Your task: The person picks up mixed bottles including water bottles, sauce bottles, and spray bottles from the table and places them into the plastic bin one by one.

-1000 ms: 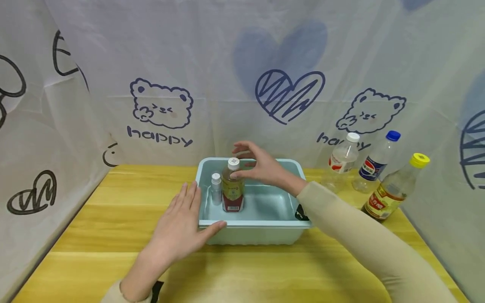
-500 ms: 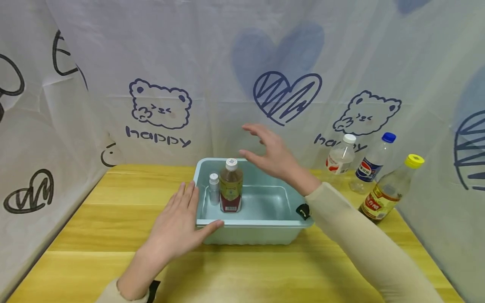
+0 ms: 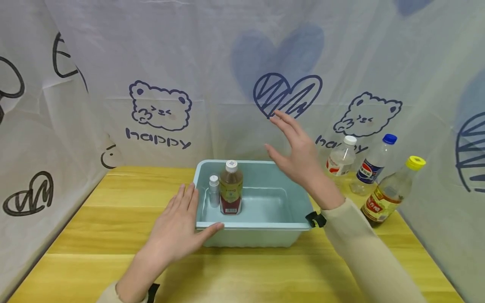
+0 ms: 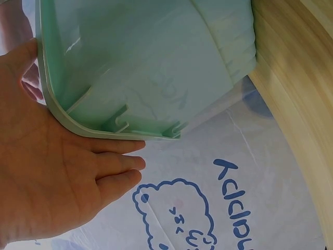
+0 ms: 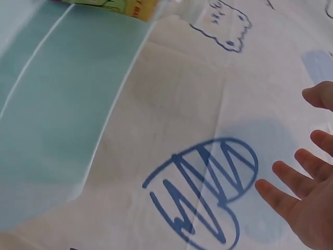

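Observation:
A light blue-green plastic basin (image 3: pixel 257 226) stands on the table, holding a brown drink bottle (image 3: pixel 231 191) with a white cap and a small clear bottle (image 3: pixel 214 194), both upright at its left end. My left hand (image 3: pixel 174 229) touches the basin's front left corner with straight fingers. In the left wrist view, that hand (image 4: pixel 62 172) lies along the outside of the rim (image 4: pixel 73 127). Raised over the basin's right side, my right hand (image 3: pixel 299 158) has its fingers spread and nothing in them. The right wrist view has this hand (image 5: pixel 312 200) apart from the basin (image 5: pixel 67 109).
To the basin's right stand a clear bottle with a white cap (image 3: pixel 342 158), a Pepsi bottle (image 3: pixel 369 170) with a blue cap, and a yellow-capped bottle (image 3: pixel 388 198) holding some dark liquid. A printed cloth (image 3: pixel 227 84) hangs behind the wooden table (image 3: pixel 113 227).
My right hand has let go of the brown bottle's neck area and moved up and right, away from it. The left hand stays at the basin's corner.

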Available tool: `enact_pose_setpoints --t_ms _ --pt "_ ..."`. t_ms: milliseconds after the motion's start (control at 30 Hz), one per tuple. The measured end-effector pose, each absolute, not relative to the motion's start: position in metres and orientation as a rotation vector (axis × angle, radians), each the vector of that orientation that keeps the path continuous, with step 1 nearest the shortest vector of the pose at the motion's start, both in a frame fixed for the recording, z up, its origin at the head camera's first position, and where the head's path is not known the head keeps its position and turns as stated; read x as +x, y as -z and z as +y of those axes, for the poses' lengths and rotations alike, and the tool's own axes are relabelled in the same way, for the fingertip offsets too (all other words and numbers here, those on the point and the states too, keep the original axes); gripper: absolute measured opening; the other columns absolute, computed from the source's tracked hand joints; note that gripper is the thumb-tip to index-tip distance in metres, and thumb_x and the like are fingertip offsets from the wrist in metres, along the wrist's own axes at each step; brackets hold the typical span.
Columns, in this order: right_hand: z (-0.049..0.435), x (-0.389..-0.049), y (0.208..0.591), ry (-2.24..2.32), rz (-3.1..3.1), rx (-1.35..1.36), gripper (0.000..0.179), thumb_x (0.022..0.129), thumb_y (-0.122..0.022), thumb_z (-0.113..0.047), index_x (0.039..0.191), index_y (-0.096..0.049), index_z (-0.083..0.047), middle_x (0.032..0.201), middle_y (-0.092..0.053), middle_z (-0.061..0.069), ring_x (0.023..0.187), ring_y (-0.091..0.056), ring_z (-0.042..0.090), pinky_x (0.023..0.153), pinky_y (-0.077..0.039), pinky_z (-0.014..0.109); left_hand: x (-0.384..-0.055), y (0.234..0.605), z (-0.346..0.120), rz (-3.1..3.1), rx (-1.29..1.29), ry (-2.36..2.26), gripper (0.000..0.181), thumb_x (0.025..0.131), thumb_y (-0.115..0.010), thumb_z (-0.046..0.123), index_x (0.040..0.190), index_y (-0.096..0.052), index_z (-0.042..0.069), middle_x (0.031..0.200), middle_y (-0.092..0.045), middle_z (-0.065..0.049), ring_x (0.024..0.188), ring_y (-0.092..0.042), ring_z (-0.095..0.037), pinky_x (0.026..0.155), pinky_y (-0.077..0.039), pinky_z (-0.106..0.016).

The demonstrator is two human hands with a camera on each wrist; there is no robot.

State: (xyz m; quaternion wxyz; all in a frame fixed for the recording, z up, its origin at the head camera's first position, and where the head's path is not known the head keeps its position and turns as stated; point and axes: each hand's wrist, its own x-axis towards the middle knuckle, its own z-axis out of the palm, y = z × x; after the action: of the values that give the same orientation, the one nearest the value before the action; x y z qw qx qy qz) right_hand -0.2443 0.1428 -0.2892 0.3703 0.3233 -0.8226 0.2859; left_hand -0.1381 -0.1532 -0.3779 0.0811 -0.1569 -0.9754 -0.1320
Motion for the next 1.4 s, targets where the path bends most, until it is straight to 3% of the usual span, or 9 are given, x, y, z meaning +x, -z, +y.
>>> enact_pose_setpoints --t_ms 333,567,667,1033,1400 --pt "0.178 -0.226 0.296 -0.730 -2.005 0.652 0.062 0.090 -0.079 -0.012 0.147 -0.056 -0.004 0.156 -0.052 0.010 0.142 -0.051 0.028 0.111 -0.049 0.049 -0.136 0.378 -0.153 -2.915 -0.474 0.393 0.116 0.093 -0.044 0.082 0.160 -0.023 -0.010 0.168 -0.016 -0.028 0.156 -0.016 -0.046 0.125 -0.023 -0.057" --pt "0.204 -0.217 0.311 -0.769 -1.907 0.456 0.061 0.088 -0.080 -0.005 0.146 -0.058 -0.006 0.152 -0.057 0.006 0.135 -0.058 0.028 0.102 -0.048 0.022 -0.137 0.378 -0.155 -2.923 -0.470 0.397 0.117 0.093 -0.040 0.084 0.160 -0.022 -0.010 0.168 -0.015 -0.028 0.156 -0.015 -0.046 0.125 -0.022 -0.057" --pt "0.217 -0.213 0.322 -0.778 -1.881 0.376 0.062 0.088 -0.080 -0.004 0.146 -0.059 -0.007 0.152 -0.058 0.004 0.131 -0.061 0.029 0.101 -0.046 0.016 -0.137 0.378 -0.155 -2.931 -0.467 0.399 0.118 0.092 -0.039 0.085 0.160 -0.022 -0.009 0.168 -0.014 -0.027 0.156 -0.014 -0.046 0.125 -0.022 -0.057" --pt "0.259 -0.202 0.359 -0.782 -1.855 0.177 0.062 0.090 -0.077 -0.009 0.148 -0.056 -0.008 0.151 -0.057 0.007 0.131 -0.059 0.032 0.104 -0.043 0.010 -0.138 0.378 -0.154 -2.929 -0.478 0.403 0.118 0.092 -0.039 0.086 0.161 -0.021 -0.009 0.169 -0.014 -0.027 0.157 -0.014 -0.046 0.126 -0.021 -0.056" --pt "0.287 -0.194 0.376 -0.847 -1.770 -0.112 0.057 0.096 -0.074 -0.011 0.149 -0.056 -0.013 0.151 -0.056 -0.004 0.135 -0.055 0.017 0.107 -0.045 0.017 -0.137 0.378 -0.154 -2.933 -0.475 0.411 0.118 0.092 -0.039 0.085 0.161 -0.022 -0.009 0.169 -0.014 -0.027 0.157 -0.014 -0.046 0.126 -0.022 -0.057"
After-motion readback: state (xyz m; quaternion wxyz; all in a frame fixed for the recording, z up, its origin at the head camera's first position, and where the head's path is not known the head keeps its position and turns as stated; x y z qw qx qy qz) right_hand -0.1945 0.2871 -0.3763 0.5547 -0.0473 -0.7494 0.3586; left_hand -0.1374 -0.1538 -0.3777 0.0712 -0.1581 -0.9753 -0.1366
